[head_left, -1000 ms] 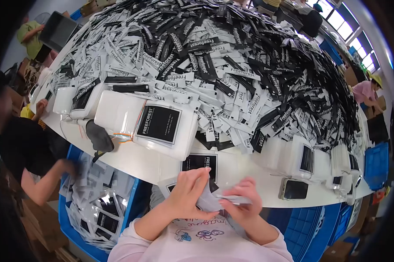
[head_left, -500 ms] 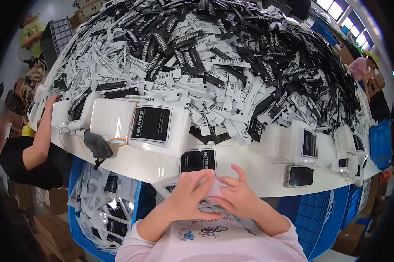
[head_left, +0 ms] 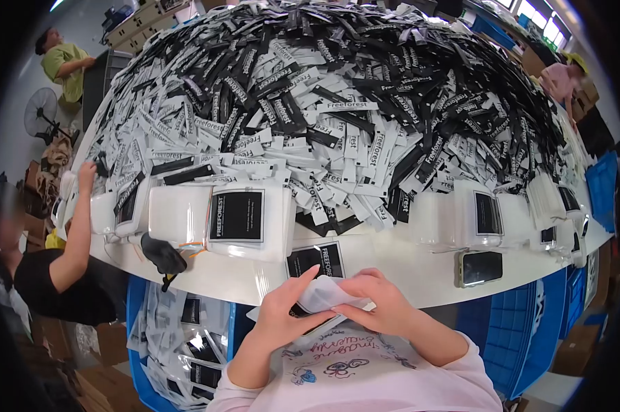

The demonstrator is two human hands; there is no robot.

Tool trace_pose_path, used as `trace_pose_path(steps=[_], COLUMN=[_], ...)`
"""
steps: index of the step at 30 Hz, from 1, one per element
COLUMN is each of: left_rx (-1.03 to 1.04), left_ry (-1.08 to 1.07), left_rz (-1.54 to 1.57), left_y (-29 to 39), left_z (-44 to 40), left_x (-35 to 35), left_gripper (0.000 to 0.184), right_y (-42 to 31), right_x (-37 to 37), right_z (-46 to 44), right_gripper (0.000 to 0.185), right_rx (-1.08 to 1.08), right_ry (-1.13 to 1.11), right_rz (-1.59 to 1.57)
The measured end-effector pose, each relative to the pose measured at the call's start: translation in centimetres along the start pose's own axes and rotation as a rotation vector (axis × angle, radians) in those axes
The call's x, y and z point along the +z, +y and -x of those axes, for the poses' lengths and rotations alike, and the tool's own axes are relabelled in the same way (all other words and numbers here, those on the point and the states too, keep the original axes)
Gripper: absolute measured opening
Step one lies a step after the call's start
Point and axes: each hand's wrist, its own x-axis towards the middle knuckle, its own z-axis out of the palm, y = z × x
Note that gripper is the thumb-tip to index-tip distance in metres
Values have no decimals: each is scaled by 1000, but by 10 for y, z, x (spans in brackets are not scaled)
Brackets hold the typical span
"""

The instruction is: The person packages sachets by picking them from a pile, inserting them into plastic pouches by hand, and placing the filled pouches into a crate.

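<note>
Close to my body, a translucent white pouch [head_left: 329, 294] is held between both hands, its upper side bulging. My left hand [head_left: 282, 310] grips its left side with thumb and fingers. On the right side, my right hand [head_left: 378, 300] pinches the pouch's edge. A flat pouch with a black label [head_left: 314, 261] lies on the white table [head_left: 399, 271] just beyond my hands. Behind it spreads a large heap of black and white Freeforest sachets [head_left: 344, 106].
Stacked pouches [head_left: 238, 216] stand left, more stacks [head_left: 488, 213] right beside a phone [head_left: 479, 268]. A dark tool [head_left: 163, 254] lies front left. Blue bins [head_left: 141, 371] flank me below the table. A co-worker in black [head_left: 55, 275] reaches over at left.
My right hand's fingers have closed onto the pouch, which now stands more opened and bulging. The left co-worker's arm has reached out to the heap. The camera view has shifted.
</note>
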Motion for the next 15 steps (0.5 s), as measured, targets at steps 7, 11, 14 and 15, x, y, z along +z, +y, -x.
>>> trace_pose_path(steps=[7, 11, 14, 15], left_rx=[-163, -440, -462, -473], left_ry=[-52, 99, 28, 48], left_rz=[101, 484, 542, 560], left_y=[2, 11, 5, 3], left_z=[5, 10, 18, 20], left_x=[7, 12, 8, 9], left_gripper=[60, 50, 24, 17], right_y=[16, -1, 5, 6], right_x=[-1, 1, -1, 0], right_z=[-2, -4, 0, 3], right_gripper=[29, 30, 21, 19], right_rx=[-204, -25, 74, 84], right_ry=[-98, 290, 127, 73], right_rz=[63, -39, -156, -196])
